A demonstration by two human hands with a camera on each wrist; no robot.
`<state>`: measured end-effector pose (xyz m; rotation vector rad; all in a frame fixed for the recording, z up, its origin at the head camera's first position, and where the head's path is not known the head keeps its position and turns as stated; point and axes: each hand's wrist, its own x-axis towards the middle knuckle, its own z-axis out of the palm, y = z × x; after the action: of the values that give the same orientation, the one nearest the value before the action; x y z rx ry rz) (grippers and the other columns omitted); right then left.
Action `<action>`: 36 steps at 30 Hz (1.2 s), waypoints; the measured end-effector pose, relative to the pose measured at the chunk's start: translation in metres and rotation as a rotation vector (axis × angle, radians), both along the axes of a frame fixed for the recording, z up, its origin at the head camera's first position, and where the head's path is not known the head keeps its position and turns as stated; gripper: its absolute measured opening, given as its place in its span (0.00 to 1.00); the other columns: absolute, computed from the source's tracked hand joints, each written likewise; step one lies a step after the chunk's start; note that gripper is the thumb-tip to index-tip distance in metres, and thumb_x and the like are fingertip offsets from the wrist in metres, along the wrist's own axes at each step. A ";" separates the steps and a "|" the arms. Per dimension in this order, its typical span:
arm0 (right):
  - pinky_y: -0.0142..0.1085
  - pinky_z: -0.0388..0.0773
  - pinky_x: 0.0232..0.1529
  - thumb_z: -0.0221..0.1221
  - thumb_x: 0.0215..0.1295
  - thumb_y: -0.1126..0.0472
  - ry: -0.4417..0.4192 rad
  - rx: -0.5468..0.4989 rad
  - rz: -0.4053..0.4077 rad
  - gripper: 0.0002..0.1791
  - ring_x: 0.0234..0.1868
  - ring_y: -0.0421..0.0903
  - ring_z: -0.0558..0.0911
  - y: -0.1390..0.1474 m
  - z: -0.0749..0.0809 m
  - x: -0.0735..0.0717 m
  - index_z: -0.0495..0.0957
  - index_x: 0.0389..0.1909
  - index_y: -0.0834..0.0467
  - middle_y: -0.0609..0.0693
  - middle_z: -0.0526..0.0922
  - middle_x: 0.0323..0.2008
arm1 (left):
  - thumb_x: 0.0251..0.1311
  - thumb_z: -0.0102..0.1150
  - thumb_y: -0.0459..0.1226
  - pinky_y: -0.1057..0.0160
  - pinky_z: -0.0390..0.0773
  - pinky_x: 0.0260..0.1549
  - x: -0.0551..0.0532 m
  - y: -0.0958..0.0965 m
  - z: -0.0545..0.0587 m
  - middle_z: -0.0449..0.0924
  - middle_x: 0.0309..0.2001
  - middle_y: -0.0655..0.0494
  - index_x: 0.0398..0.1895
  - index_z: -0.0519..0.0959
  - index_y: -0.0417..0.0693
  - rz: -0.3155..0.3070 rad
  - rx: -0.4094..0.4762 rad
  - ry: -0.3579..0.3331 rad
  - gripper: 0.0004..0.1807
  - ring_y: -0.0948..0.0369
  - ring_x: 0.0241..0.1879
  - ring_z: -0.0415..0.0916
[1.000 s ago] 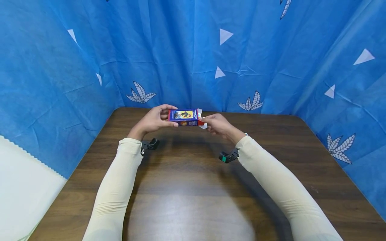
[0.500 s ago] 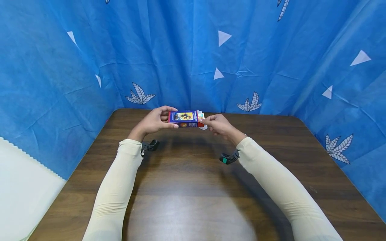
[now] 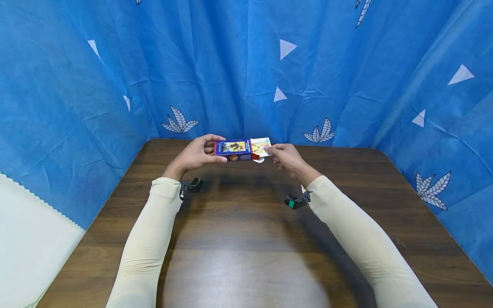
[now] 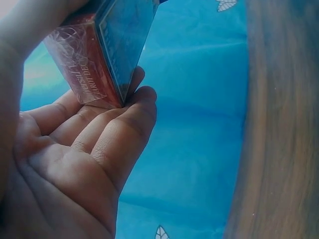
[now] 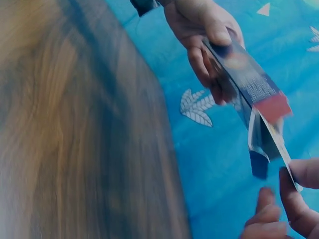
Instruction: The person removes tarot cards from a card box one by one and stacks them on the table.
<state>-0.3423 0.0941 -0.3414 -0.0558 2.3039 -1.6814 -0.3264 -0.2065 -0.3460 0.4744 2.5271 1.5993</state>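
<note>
Held above the far part of the table is a blue and red tarot deck box point(image 3: 233, 146), its picture face up and its right end open. My left hand point(image 3: 194, 153) grips the box's left end between thumb and fingers; in the left wrist view the red end panel reading "TAROT DECK" faces the palm. Tarot cards point(image 3: 260, 146) stick partway out of the open end; how many cannot be told. My right hand point(image 3: 288, 158) pinches their outer edge between thumb and forefinger. In the right wrist view an end flap point(image 5: 259, 164) hangs loose beside the cards.
A brown wooden table point(image 3: 231, 239) lies beneath both hands. Blue curtains point(image 3: 246, 64) with white leaf and triangle prints stand behind it and along the sides. White scalloped-edge cloth point(image 3: 31, 244) hangs at the left. Each wrist wears a dark band point(image 3: 298, 200).
The cards have slid out of the box to the right, pulled by my right hand, which has moved slightly right. My left hand keeps the box in nearly the same place.
</note>
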 end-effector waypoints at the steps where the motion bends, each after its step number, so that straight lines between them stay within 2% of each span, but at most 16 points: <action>1: 0.28 0.64 0.18 0.57 0.71 0.49 0.006 -0.023 -0.014 0.18 0.22 0.40 0.71 0.004 0.000 -0.001 0.78 0.48 0.61 0.47 0.77 0.30 | 0.48 0.77 0.43 0.53 0.82 0.53 0.000 0.000 0.000 0.77 0.58 0.43 0.64 0.70 0.49 -0.002 0.004 -0.001 0.39 0.49 0.57 0.79; 4: 0.27 0.60 0.14 0.56 0.72 0.50 0.031 -0.080 -0.050 0.18 0.17 0.37 0.71 0.017 -0.002 -0.002 0.76 0.49 0.61 0.45 0.80 0.26 | 0.48 0.77 0.43 0.54 0.82 0.52 0.000 0.000 0.001 0.78 0.58 0.43 0.65 0.70 0.48 -0.005 0.011 0.000 0.39 0.49 0.57 0.79; 7: 0.26 0.59 0.15 0.53 0.74 0.51 0.073 -0.085 -0.076 0.20 0.19 0.36 0.72 0.028 -0.004 -0.004 0.75 0.55 0.61 0.45 0.78 0.26 | 0.49 0.77 0.43 0.54 0.82 0.52 0.000 -0.002 0.000 0.77 0.59 0.41 0.66 0.69 0.46 -0.012 0.004 0.003 0.40 0.48 0.57 0.79; 10: 0.27 0.61 0.17 0.48 0.77 0.53 0.099 -0.065 -0.107 0.22 0.25 0.37 0.71 0.038 -0.006 -0.006 0.70 0.65 0.58 0.47 0.73 0.31 | 0.50 0.76 0.43 0.54 0.82 0.53 0.001 -0.003 -0.001 0.77 0.60 0.40 0.66 0.68 0.44 -0.019 -0.008 0.010 0.41 0.47 0.58 0.78; 13: 0.28 0.62 0.20 0.46 0.78 0.53 0.106 -0.022 -0.139 0.24 0.29 0.40 0.69 0.047 -0.009 -0.009 0.67 0.70 0.55 0.48 0.73 0.39 | 0.50 0.76 0.44 0.54 0.82 0.53 0.001 -0.005 -0.003 0.77 0.59 0.41 0.66 0.69 0.46 -0.014 -0.016 0.012 0.40 0.47 0.57 0.78; 19: 0.31 0.71 0.30 0.59 0.69 0.45 0.118 0.125 -0.268 0.25 0.39 0.45 0.74 0.073 -0.016 -0.018 0.77 0.61 0.54 0.51 0.80 0.46 | 0.49 0.76 0.42 0.57 0.83 0.51 0.001 -0.005 -0.004 0.78 0.58 0.42 0.64 0.70 0.47 -0.008 0.003 0.003 0.38 0.48 0.57 0.79; 23: 0.38 0.74 0.42 0.60 0.66 0.43 0.134 0.187 -0.301 0.27 0.49 0.50 0.75 0.096 -0.023 -0.023 0.78 0.60 0.55 0.56 0.79 0.55 | 0.50 0.76 0.42 0.59 0.83 0.50 0.001 -0.005 -0.003 0.77 0.59 0.41 0.65 0.69 0.47 -0.017 0.002 -0.003 0.39 0.48 0.57 0.79; 27: 0.36 0.74 0.39 0.59 0.68 0.43 0.133 0.247 -0.333 0.27 0.48 0.49 0.75 0.114 -0.036 -0.026 0.78 0.61 0.56 0.58 0.78 0.57 | 0.49 0.76 0.42 0.59 0.83 0.49 0.000 -0.004 -0.003 0.77 0.59 0.41 0.65 0.69 0.47 -0.022 -0.001 -0.002 0.39 0.48 0.57 0.79; 33: 0.34 0.74 0.38 0.57 0.71 0.47 0.063 0.307 -0.353 0.25 0.48 0.52 0.73 0.133 -0.059 -0.028 0.77 0.61 0.58 0.60 0.76 0.58 | 0.49 0.76 0.44 0.59 0.83 0.50 -0.001 -0.003 -0.002 0.77 0.59 0.41 0.66 0.69 0.47 -0.030 -0.014 0.002 0.40 0.48 0.57 0.79; 36: 0.32 0.74 0.35 0.57 0.71 0.48 0.034 0.342 -0.358 0.24 0.47 0.52 0.73 0.139 -0.067 -0.030 0.78 0.60 0.59 0.60 0.76 0.57 | 0.49 0.76 0.44 0.57 0.82 0.51 -0.002 -0.002 -0.002 0.77 0.59 0.41 0.66 0.68 0.46 -0.036 -0.021 0.004 0.41 0.48 0.58 0.78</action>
<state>-0.3718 0.2329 -0.4083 0.4242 2.7174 -1.4069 -0.3282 -0.2088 -0.3476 0.5178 2.5212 1.5589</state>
